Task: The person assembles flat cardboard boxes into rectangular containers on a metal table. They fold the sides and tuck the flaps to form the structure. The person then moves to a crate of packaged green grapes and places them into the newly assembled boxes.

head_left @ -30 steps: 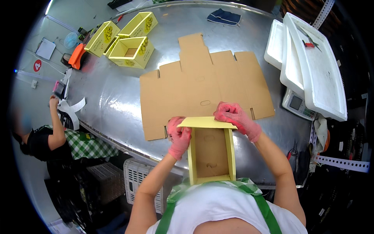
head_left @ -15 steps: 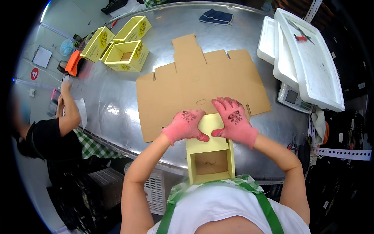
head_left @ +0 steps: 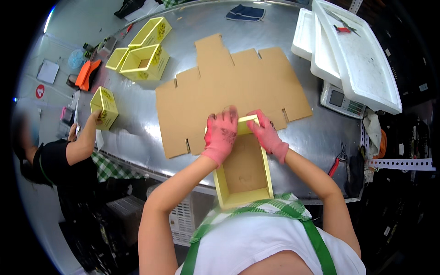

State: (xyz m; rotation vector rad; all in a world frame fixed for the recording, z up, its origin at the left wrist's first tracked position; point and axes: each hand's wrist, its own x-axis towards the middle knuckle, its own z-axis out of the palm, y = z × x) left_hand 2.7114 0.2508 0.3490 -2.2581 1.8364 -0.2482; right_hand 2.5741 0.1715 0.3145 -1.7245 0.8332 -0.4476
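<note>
A yellow cardboard box (head_left: pixel 268 183) with a brown inside stands at the table's near edge, close against my apron, its top uncovered. My left hand (head_left: pixel 222 135), in a pink glove, is closed over the far left corner of this box, fingers pressed together. At the far right corner my right hand (head_left: pixel 269 134), gloved alike, grips the rim with its fingers bent over the end wall. A flat brown cardboard blank (head_left: pixel 233 85) with slots and a tab lies just beyond both hands; the box and hands cover part of its near edge.
Several yellow boxes (head_left: pixel 145 64) with grape pictures sit at the far left. A co-worker's hand (head_left: pixel 97 117) touches another yellow box (head_left: pixel 106 106). White foam trays (head_left: pixel 362 55) rest over a scale (head_left: pixel 343 100) at right. Red-handled pliers (head_left: pixel 339 160) lie nearer; a blue cloth (head_left: pixel 245 13) lies far back.
The yellow flap across the box's far part is now folded away, showing more of the inside. My hands shifted to its far corners. The co-worker brought one box nearer.
</note>
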